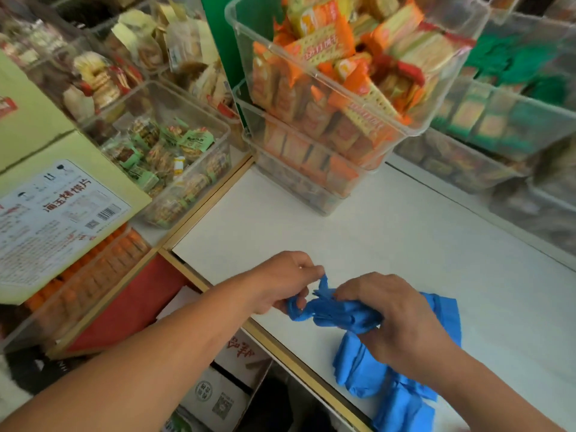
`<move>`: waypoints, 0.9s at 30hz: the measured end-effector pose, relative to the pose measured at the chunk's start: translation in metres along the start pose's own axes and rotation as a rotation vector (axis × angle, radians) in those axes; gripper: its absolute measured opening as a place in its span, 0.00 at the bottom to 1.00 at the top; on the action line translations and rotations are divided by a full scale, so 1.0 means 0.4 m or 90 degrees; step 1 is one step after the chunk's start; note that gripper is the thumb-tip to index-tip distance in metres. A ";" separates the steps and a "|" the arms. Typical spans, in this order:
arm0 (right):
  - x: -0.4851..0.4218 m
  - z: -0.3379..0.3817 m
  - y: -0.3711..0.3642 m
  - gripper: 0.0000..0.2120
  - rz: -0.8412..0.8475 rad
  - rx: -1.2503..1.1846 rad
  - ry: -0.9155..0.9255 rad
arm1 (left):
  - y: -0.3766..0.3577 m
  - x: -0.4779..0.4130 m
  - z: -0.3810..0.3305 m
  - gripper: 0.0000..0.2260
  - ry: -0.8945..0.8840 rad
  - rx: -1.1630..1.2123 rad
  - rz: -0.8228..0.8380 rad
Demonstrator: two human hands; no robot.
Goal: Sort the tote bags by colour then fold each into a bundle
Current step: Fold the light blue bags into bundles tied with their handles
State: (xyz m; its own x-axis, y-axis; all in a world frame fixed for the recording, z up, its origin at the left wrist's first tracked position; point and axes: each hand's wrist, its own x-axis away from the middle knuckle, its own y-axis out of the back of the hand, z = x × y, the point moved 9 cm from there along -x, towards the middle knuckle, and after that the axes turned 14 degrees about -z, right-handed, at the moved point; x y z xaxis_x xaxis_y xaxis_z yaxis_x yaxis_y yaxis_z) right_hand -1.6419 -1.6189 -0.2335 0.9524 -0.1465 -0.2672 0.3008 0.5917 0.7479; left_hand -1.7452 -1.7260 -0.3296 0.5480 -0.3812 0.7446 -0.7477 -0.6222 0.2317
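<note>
Left hand (280, 283) pinches a strap of the blue tote bag (338, 313); right hand (399, 316) grips its bunched body, over the white counter (405, 229) near its front edge, where more blue bags (358, 372) lie.

White counter top (420, 238) fills centre and right of frame; wooden edge trim (280, 347) along its lower-left border. Stack of clear bins (268, 85) with orange cracker packs, upper centre; green panel (218, 32) behind. Clear bin (199, 182) of green-wrapped snacks, left of centre. Pale green carton (62, 207) with printed label, far left. Red panel (131, 307), lower left. Cardboard boxes (218, 394) under counter, bottom centre. Light even, diffuse.
</note>
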 end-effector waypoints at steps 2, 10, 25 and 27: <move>0.025 0.006 0.036 0.27 -0.011 0.032 0.029 | -0.036 0.050 -0.069 0.11 -0.049 -0.002 0.022; 0.127 -0.030 0.225 0.17 -0.165 -0.046 -0.168 | -0.196 0.258 -0.215 0.11 -0.197 -0.060 0.073; 0.278 -0.079 0.345 0.11 -0.230 -0.317 -0.460 | -0.289 0.356 -0.242 0.09 -0.315 -0.057 0.087; 0.286 -0.093 0.362 0.10 -0.284 -0.387 -0.508 | -0.290 0.355 -0.249 0.10 -0.330 -0.041 0.066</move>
State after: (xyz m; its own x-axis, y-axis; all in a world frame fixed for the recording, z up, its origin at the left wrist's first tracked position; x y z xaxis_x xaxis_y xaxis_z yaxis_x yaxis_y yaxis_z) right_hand -1.4911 -1.5205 -0.1784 0.5871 -0.7858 0.1946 0.7610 0.6177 0.1983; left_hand -1.6178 -1.6399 -0.1885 0.5718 -0.7363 0.3617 -0.8200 -0.5268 0.2238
